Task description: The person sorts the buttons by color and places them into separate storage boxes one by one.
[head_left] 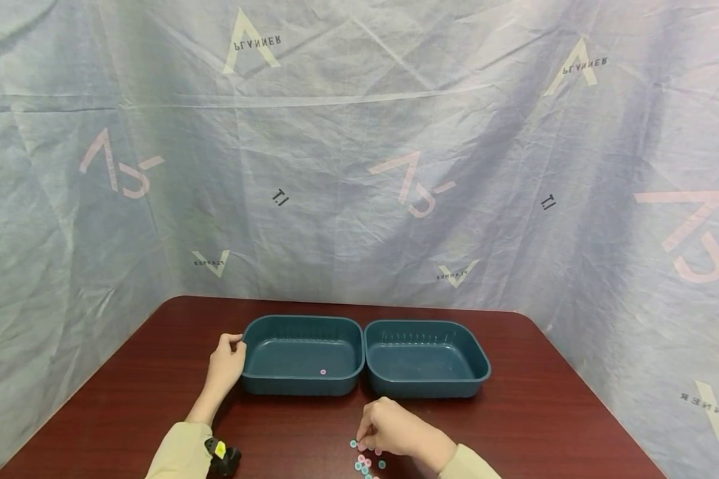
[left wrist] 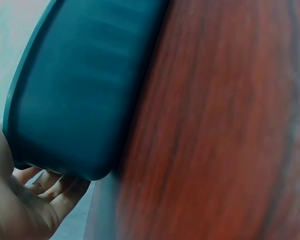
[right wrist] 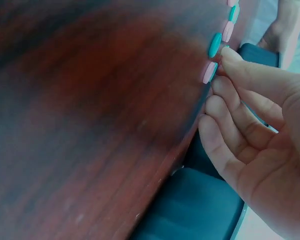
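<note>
At the left end of the left blue-green tray (head_left: 302,386), my left hand (head_left: 228,362) holds the tray by its rim and end wall. The left wrist view shows the thumb side of that hand (left wrist: 20,200) against the tray wall (left wrist: 80,100), with fingers bent at its lower corner. A pink button (head_left: 323,372) lies inside this tray. My right hand (head_left: 389,426) is low over the table among small pink and turquoise buttons (head_left: 365,470). Its thumb and index finger pinch a pink button (head_left: 361,447), largely hidden in the right wrist view.
A second blue-green tray (head_left: 425,389) stands against the right side of the first. Both rest on a dark red wood-grain table (head_left: 545,412). A printed grey cloth (head_left: 335,166) hangs behind and on both sides. A black device (head_left: 224,460) is by the left wrist.
</note>
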